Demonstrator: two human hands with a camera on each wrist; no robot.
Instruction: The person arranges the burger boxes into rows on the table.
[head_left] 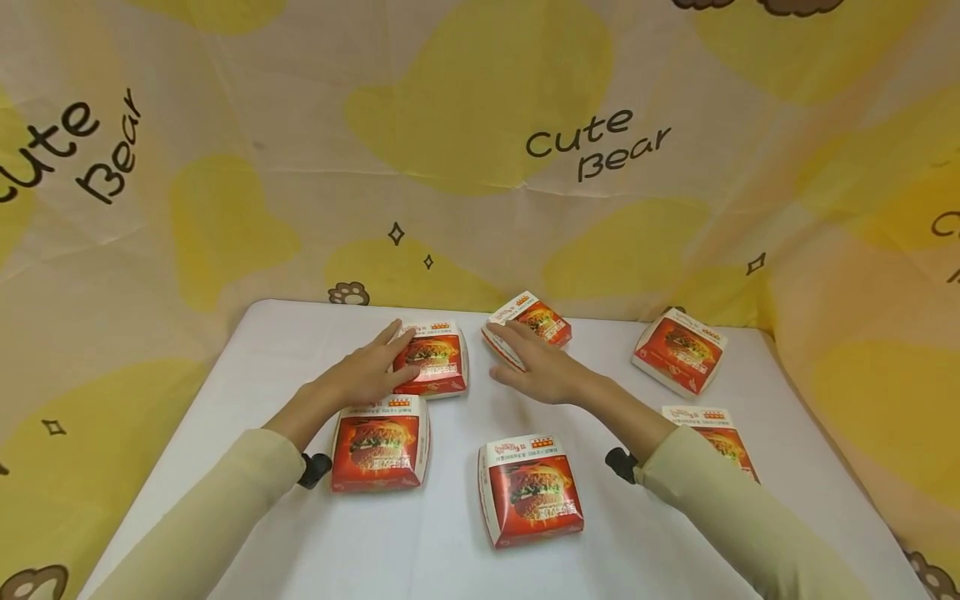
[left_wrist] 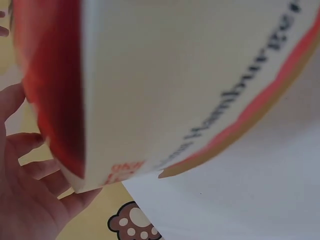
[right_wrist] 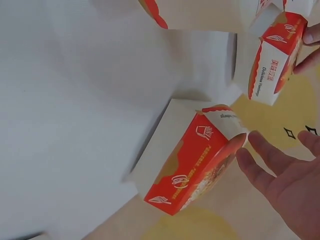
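Fingers spread, my left hand (head_left: 367, 371) lies over the left side of a red and white hamburger box (head_left: 437, 360) at the back left. In the left wrist view, a second hamburger box (left_wrist: 150, 90) fills the foreground beside the left hand (left_wrist: 30, 195). My right hand (head_left: 543, 367) reaches to the back middle, its extended fingers overlapping the white side of a tilted hamburger box (head_left: 546, 323). From the right wrist, the fingertips of the right hand (right_wrist: 290, 182) are right at the corner of that box (right_wrist: 195, 155). Neither hand curls around a box.
On the white table (head_left: 247, 400) are more hamburger boxes: one near left (head_left: 378, 446), one front middle (head_left: 536, 492), one back right (head_left: 681, 350) and one (head_left: 723, 446) partly behind the right sleeve. A yellow patterned cloth (head_left: 480, 167) hangs behind and along the sides.
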